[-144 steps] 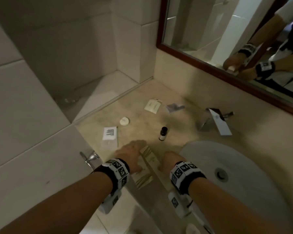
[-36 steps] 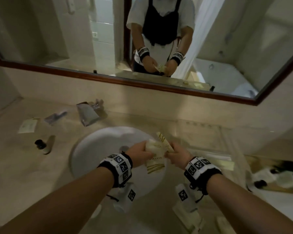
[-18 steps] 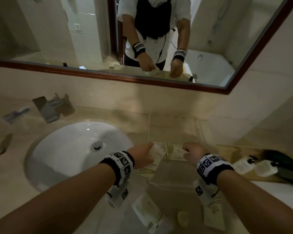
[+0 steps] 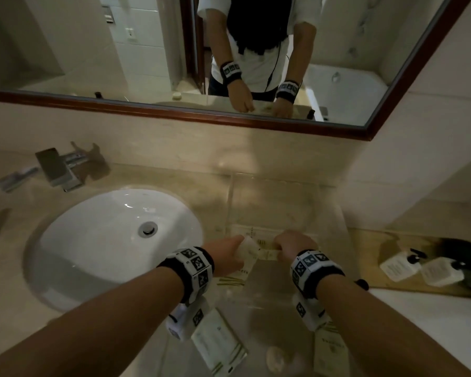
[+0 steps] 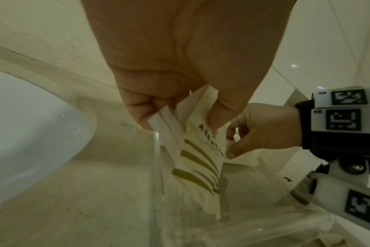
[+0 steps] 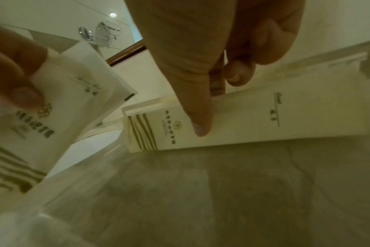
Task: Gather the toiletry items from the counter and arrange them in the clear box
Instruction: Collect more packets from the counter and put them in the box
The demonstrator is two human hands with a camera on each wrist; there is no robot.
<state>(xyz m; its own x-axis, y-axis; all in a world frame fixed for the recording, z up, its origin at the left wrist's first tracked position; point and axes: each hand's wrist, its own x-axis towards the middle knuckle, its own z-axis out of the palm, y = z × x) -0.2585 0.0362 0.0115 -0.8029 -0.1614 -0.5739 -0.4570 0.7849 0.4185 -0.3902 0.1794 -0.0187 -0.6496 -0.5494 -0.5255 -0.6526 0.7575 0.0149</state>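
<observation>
A clear box [image 4: 273, 192] stands on the counter right of the sink, and both my hands are inside it. My left hand [image 4: 229, 254] pinches a small bundle of cream packets with gold stripes [image 5: 199, 150] at the box's left wall [image 5: 156, 167]. My right hand [image 4: 291, 246] grips a long cream carton [image 6: 243, 120], thumb [image 6: 199, 117] across its face, lying low along the box's far side. In the right wrist view the left hand's packets [image 6: 70, 93] hang just left of the carton.
The white sink [image 4: 101, 240] and its faucet [image 4: 57, 170] lie to the left, with a wrapped item [image 4: 17, 178] beyond. Two cream packets [image 4: 218, 346] [image 4: 331, 346] and a round soap [image 4: 275, 359] lie nearer me. A dark tray [image 4: 468, 257] with two tagged bottles [image 4: 400, 265] sits right.
Both hands carried the packets from the left counter, over the sink, down into the clear box. The right hand now holds the long carton apart from the left hand's bundle.
</observation>
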